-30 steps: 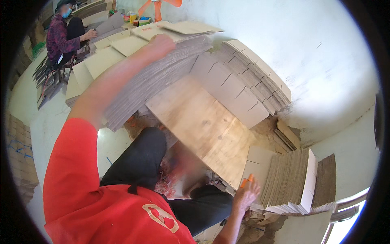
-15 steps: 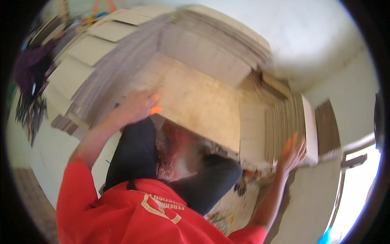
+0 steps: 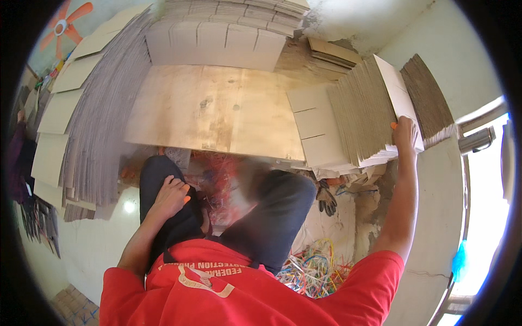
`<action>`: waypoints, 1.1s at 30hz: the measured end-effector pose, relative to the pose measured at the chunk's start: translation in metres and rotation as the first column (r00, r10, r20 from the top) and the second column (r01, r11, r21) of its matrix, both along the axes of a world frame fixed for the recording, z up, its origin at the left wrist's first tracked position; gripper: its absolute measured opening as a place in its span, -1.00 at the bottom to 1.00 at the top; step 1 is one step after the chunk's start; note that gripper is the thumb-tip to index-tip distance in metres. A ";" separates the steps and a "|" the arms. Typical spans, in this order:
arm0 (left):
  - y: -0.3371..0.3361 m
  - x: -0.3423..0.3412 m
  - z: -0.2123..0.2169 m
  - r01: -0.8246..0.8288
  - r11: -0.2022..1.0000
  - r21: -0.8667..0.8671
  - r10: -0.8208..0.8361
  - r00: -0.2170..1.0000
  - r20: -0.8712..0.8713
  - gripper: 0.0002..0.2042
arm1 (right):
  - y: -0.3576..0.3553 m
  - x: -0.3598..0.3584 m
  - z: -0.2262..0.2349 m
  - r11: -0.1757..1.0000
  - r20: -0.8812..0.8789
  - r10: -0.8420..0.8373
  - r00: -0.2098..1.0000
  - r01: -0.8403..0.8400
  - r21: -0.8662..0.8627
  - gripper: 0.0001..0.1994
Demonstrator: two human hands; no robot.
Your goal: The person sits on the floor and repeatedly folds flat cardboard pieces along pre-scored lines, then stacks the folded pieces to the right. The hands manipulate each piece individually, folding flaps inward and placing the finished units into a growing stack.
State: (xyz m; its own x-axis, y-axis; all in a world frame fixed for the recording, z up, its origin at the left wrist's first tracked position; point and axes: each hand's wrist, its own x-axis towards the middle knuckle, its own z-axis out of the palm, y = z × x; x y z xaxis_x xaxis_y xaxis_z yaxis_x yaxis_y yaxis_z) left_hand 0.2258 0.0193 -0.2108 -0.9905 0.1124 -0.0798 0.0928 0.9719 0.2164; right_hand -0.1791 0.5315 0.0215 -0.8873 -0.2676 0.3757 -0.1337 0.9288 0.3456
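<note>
My right hand (image 3: 405,134) is at the near edge of the last pale cardboard sheet (image 3: 396,81), in a row of upright sheets (image 3: 356,111) on the right. Its orange-tipped thumb lies on one side of the sheet's edge, and its fingers are curled on the other. My left hand (image 3: 171,196) rests on my left thigh and holds nothing, its fingers laid over the dark trousers. Orange covers show on its fingers too. Between the stacks lies a bare wooden board (image 3: 217,108) in front of my knees.
A long row of cardboard sheets (image 3: 98,114) stands on the left, more slotted sheets (image 3: 217,46) at the back. Darker sheets (image 3: 427,98) lean by the right wall. Tangled straps (image 3: 315,269) and a glove (image 3: 327,200) are low at right. Another person (image 3: 19,163) is far left.
My left hand has dropped from near the board's edge onto my thigh. My right hand has moved from beside the right-hand row onto its last sheet. The view has turned.
</note>
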 end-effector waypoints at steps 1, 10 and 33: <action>-0.001 0.001 0.000 -0.009 1.000 0.002 0.009 1.000 0.004 -0.79 | -0.001 0.000 0.010 0.999 -0.008 0.020 1.000 -0.021 -0.045 -0.81; -0.005 -0.001 -0.002 -0.047 0.996 0.073 0.044 0.998 0.052 -0.73 | 0.017 -0.030 0.031 0.936 0.243 0.087 0.966 0.004 -0.351 -0.78; -0.110 -0.247 0.065 -0.180 0.923 0.341 0.297 0.897 -0.328 -0.48 | -0.317 0.036 -0.059 0.312 -0.523 0.285 0.803 -0.594 -0.742 -0.30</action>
